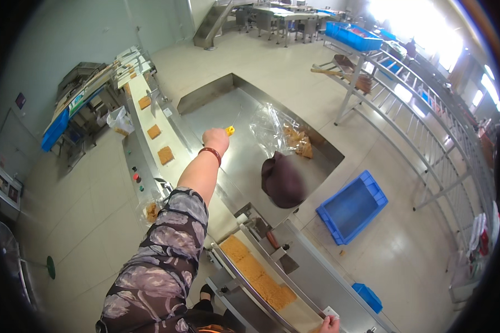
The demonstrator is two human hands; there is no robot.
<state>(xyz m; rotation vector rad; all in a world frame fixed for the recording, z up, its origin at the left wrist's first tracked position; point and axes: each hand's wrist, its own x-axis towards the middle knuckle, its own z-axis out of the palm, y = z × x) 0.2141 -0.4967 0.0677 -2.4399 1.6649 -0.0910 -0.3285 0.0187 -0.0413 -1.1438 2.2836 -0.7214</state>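
Observation:
My left hand point(216, 140) reaches over a steel tray table point(205, 114), its fingers closed around a yellow-handled tool point(229, 131); a thin line runs from it, perhaps a blade. Crumpled clear plastic film point(266, 130) and broken brown pieces of a baked slab point(299, 141) lie on the tray. A dark purple cap or cloth point(283, 180) covers part of its near side. At the bottom edge, my right hand point(330, 324) has its fingertips closed against a small white plate point(329, 312) beside a belt; most of that hand is cut off. Golden-brown slabs point(255, 272) lie on this belt.
To the left, a white conveyor point(169, 136) carries square brown pieces point(165, 155). Control buttons point(137, 177) line its side. A blue crate point(353, 208) stands on the floor at right, with a smaller blue bin point(368, 297) nearer. Metal railings point(411, 127) rise beyond.

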